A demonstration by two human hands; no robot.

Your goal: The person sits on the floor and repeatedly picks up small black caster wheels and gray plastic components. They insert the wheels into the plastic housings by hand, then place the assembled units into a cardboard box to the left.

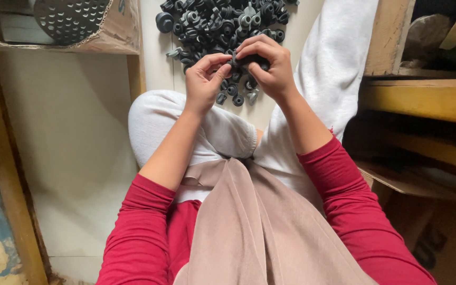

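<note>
1. Your left hand is curled, with thumb and forefinger pinching the lower end of a small dark rubber part.
2. Your right hand is curled over the same part from above, its fingertips closed on the upper end; the two hands meet there, touching.
3. The part sits between your hands, just above the near edge of a pile of dark rubber parts heaped on the pale floor.
4. A few loose pieces lie apart from the pile, directly below your hands.
5. Your knees, in white trousers, flank the pile; red sleeves cover your arms up to the forearms.
6. A cardboard box holding a perforated dark disc stands at your upper left.
7. Yellow wooden shelving runs along your right, and a wooden post along your left.
</note>
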